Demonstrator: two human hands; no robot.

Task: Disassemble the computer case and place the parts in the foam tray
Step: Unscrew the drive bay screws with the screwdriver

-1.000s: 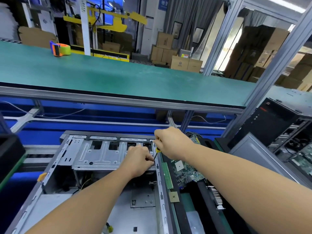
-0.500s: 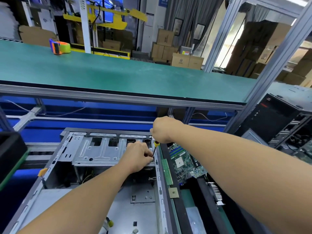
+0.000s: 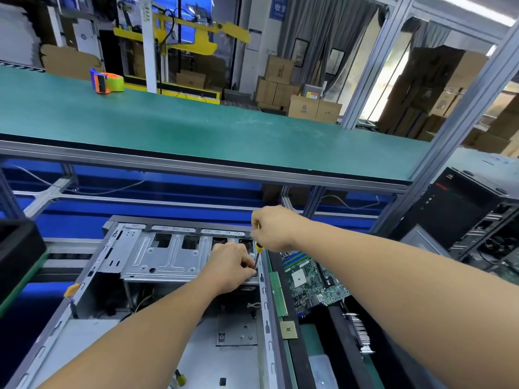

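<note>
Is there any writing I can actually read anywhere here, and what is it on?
Nothing reads clearly.
Blue wall sign: white characters, blurred.
White post: dark vertical marks, too blurred to read.
Cardboard box: round logo with small print, too small.
Yellow label behind that box: too small.
Black computer tower: red badge, unreadable.
Motherboard and chip: markings too fine.

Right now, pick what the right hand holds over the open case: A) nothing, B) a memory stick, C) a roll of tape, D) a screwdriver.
D: the right hand grips a yellow-and-black screwdriver whose tip points down at the case edge beside the left hand; the tape sits far off on the green shelf.
</note>
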